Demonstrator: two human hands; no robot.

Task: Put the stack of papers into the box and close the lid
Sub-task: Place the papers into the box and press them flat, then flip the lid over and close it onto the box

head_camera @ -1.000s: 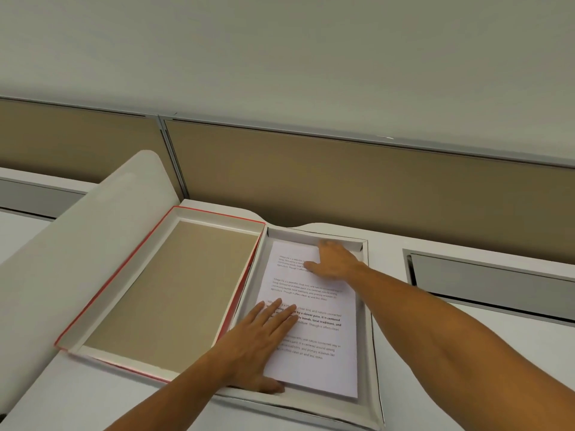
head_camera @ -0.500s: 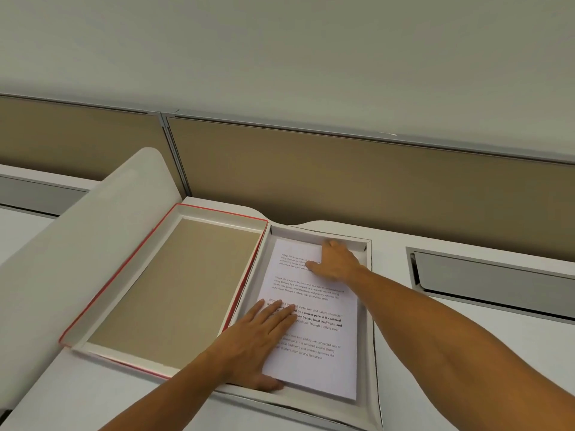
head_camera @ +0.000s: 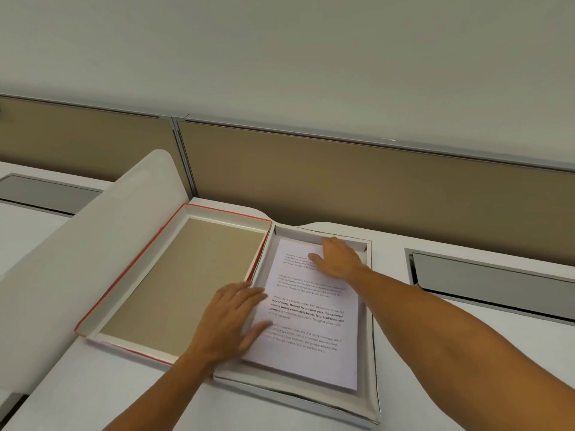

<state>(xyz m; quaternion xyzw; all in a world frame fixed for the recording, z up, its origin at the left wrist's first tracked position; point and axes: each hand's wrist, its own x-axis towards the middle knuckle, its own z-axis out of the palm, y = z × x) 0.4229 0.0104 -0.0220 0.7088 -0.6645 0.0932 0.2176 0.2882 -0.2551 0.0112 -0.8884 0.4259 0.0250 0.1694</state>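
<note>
A stack of printed white papers (head_camera: pixel 314 331) lies flat inside the shallow white box (head_camera: pixel 370 353) on the desk. The lid (head_camera: pixel 174 281), red-edged with a brown inner face, lies open and upturned to the box's left, touching it. My left hand (head_camera: pixel 231 321) rests flat with fingers spread over the box's left wall and the papers' left edge. My right hand (head_camera: pixel 337 258) presses flat on the papers' far end, near the box's back wall. Neither hand grips anything.
A curved white divider (head_camera: pixel 77 250) rises left of the lid. A tan partition wall (head_camera: pixel 342 188) runs behind the desk. Recessed grey cable trays (head_camera: pixel 491 284) sit at the right and the far left (head_camera: pixel 43 191). The white desk surface (head_camera: pixel 466 334) extends right of the box.
My left hand has slid left, off the middle of the papers to the box's left wall. My right hand stays on the papers' far end.
</note>
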